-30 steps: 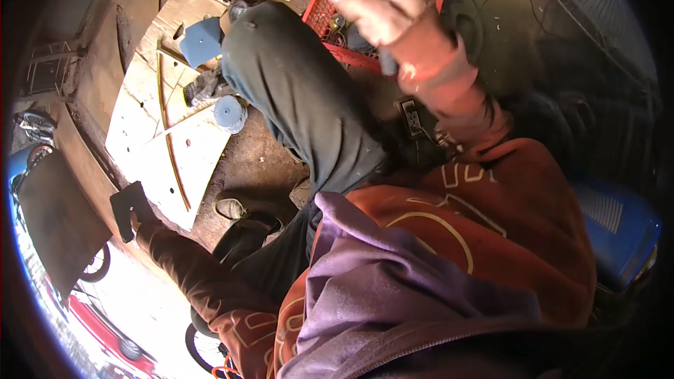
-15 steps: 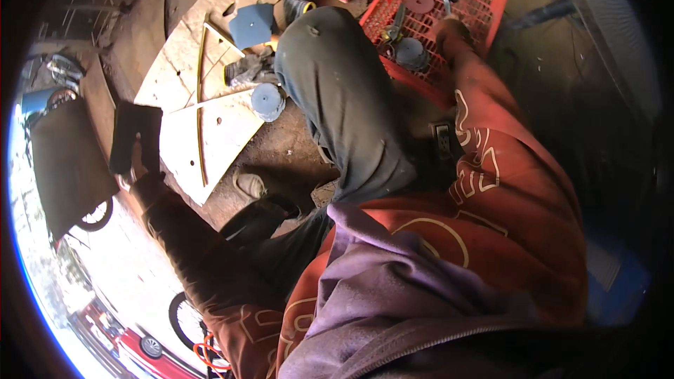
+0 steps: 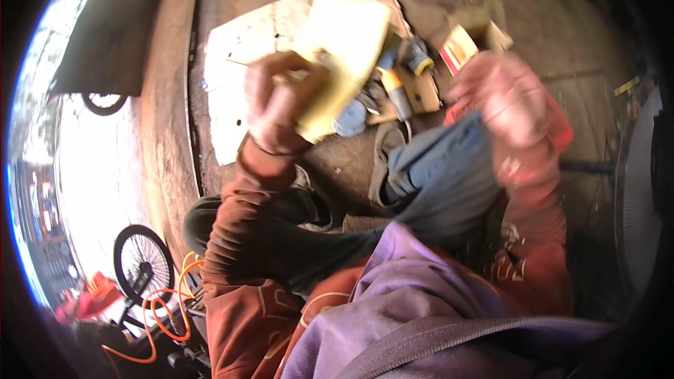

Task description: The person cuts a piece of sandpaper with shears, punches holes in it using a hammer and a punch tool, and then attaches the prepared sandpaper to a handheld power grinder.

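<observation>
A broad, pale brown cardboard panel (image 3: 235, 63) covers the upper middle of the frame. Over it lies a pale yellow, gently curved flat sheet (image 3: 354, 35), just above the frame's centre. A red plastic crate (image 3: 558, 126) shows partly at the right. The left hand (image 3: 277, 105) is half curled at the yellow sheet's left edge (I cannot tell if it grips). The right hand (image 3: 509, 95), fingers bent, hangs before the crate, too blurred to tell whether anything is held. Near it, upper right, sits a small open cardboard box (image 3: 460, 49), then a yellow-and-grey power tool (image 3: 397, 91) and a blue-grey round disc (image 3: 349, 119).
</observation>
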The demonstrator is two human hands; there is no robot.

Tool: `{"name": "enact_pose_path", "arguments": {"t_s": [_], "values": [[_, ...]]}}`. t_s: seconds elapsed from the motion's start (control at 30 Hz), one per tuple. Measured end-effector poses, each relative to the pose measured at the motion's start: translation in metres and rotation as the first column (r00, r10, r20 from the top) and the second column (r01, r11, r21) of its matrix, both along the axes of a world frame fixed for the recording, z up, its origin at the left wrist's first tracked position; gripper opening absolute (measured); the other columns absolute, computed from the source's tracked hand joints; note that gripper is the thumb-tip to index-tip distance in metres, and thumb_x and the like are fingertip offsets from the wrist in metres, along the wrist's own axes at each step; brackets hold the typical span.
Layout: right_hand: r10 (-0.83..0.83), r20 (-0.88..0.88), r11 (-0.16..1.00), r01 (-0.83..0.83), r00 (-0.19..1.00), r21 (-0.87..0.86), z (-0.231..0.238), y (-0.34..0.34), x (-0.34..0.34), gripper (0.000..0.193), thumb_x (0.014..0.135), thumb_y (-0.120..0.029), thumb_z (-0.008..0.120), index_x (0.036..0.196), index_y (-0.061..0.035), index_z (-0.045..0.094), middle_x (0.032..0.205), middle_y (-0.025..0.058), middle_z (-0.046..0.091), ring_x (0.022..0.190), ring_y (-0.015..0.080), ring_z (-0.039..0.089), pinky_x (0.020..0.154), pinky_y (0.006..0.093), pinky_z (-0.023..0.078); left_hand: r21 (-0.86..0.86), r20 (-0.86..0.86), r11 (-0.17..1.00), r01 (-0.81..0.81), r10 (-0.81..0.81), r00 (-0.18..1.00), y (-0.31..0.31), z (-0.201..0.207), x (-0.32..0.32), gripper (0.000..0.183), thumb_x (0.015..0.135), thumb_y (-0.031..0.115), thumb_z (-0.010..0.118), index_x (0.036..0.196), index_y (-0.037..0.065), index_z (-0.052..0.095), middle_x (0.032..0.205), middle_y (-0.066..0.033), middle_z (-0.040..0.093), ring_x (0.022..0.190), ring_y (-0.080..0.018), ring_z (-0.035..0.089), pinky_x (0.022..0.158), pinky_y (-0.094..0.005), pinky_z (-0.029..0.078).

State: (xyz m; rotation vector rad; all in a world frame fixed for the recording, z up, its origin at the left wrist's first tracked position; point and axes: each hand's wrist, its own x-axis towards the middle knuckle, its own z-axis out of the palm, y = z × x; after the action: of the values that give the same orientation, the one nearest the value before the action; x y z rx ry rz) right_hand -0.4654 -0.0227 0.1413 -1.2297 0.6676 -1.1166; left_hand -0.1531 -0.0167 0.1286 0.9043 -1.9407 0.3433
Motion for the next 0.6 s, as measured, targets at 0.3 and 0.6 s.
{"name": "enact_pose_path", "arguments": {"t_s": [0.3,0.6], "values": [[-0.159,0.229,0.857,0.019,0.96,0.515,-0.075,0.0,0.139,0.039,0.093,-0.017,0.062,0.127,-0.001,0.054,0.117,0.0107,0.063,0.105,0.02,0.063,0.088,0.0331,0.053,0.132,0.147,0.991,0.013,-0.033,0.989,0.02,-0.043,0.006,0.043,0.058,0.018,0.072,0.101,0.014,0.071,0.112,-0.0133,0.061,0.104,-0.0312,0.056,0.087,-0.0435,0.044],[-0.14,-0.113,0.99,0.138,0.984,-0.021,-0.135,-0.014,0.133,0.03,0.094,-0.015,0.059,0.12,0.001,0.06,0.112,0.0119,0.065,0.1,0.0185,0.063,0.086,0.0312,0.05,0.659,-0.579,0.682,0.317,0.192,0.792,0.022,-0.084,0.029,0.043,0.078,0.035,0.067,0.103,0.0,0.066,0.123,-0.0224,0.056,0.106,-0.0309,0.058,0.086,-0.04,0.048]]}}
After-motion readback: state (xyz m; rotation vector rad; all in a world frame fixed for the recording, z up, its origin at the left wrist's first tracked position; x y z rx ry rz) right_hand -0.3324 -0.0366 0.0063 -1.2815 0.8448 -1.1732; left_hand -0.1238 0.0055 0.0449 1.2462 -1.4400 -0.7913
